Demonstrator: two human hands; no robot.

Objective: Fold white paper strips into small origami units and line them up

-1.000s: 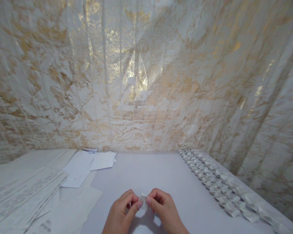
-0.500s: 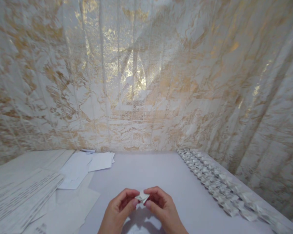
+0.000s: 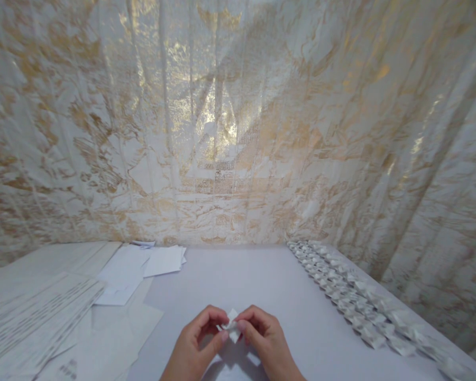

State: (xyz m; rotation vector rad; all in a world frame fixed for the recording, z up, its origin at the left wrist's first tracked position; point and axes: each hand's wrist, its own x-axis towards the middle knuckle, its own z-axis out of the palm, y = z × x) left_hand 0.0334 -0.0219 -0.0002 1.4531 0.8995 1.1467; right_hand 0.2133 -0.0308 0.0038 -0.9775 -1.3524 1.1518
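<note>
A small white folded paper piece (image 3: pixel 233 329) is held up between both hands at the bottom centre, above the table. My left hand (image 3: pixel 200 338) pinches its left side between thumb and fingers. On the right side, my right hand (image 3: pixel 264 338) grips it the same way, thumb and forefinger closed on the paper. Pointed corners of the piece stick out above and below the fingertips. The exact folds are too small to make out. Below the hands, a white paper (image 3: pixel 232 373) shows partly at the bottom edge.
Printed sheets (image 3: pixel 35 323) cover the left of the table (image 3: pixel 230 275), with smaller white paper pieces (image 3: pixel 164 262) behind them. Rows of small folded paper pieces (image 3: pixel 353 301) run along the right edge. A gold-and-white patterned curtain (image 3: pixel 230 132) hangs behind.
The folded paper has turned between my fingers, so its points now show above and below. My right thumb has shifted up slightly. Both hands still hold the piece.
</note>
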